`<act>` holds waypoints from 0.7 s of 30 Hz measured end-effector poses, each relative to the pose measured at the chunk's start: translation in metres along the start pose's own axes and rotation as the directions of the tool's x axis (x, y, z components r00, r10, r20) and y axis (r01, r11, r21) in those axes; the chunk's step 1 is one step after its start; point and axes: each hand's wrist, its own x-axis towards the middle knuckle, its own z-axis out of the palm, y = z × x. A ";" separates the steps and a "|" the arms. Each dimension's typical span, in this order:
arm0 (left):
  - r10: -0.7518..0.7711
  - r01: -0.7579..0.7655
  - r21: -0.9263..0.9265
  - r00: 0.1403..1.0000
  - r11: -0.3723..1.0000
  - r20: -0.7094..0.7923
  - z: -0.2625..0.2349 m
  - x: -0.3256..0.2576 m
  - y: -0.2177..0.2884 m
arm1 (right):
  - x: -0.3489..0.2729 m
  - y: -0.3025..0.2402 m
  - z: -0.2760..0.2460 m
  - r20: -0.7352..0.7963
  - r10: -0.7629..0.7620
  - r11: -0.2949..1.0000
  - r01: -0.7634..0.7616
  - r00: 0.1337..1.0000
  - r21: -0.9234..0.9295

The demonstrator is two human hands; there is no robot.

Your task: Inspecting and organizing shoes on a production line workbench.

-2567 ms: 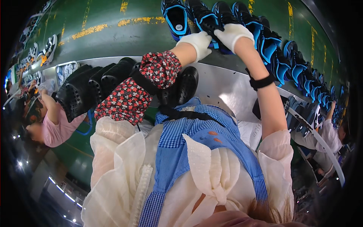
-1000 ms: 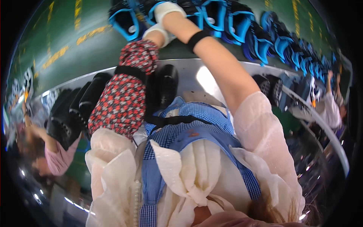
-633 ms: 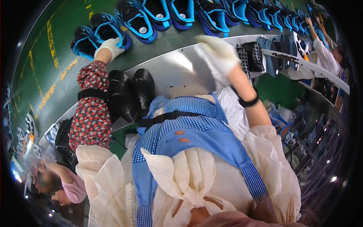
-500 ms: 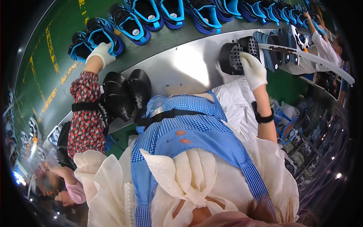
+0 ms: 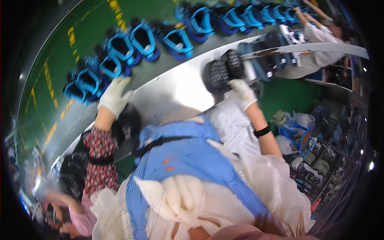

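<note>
My left hand [image 5: 115, 97], in a white glove, is open with thumb and fingers apart and nothing in it. It is close to the heels of a row of dark shoes with bright blue linings [image 5: 121, 47] on the green surface. Below it lies a pair of shiny black shoe-shaped pieces [image 5: 130, 120], partly covered by my arm. My right hand [image 5: 242, 94], also gloved, is at the near edge of two black studded pieces [image 5: 218, 76] on the metal strip. Its fingers are bent and close together; blur hides whether they grip a piece.
A bare metal strip [image 5: 176, 90] curves along the green conveyor [image 5: 56, 72]. Flat insole-like pieces [image 5: 260, 60] stand right of the studded ones, behind a pale curved rail [image 5: 312, 49]. A co-worker [image 5: 320, 36] reaches in at far right. Bags and racks [image 5: 304, 128] stand lower right.
My left hand has come off a shoe's heel and opened. My right hand has slid off the face of the studded pieces to their near edge. The whole view has shifted.
</note>
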 end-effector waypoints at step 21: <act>-0.275 0.042 -0.939 0.951 -0.341 0.142 -0.012 0.016 0.047 | 0.077 -0.234 -0.021 0.124 -0.193 0.689 0.044 0.973 0.724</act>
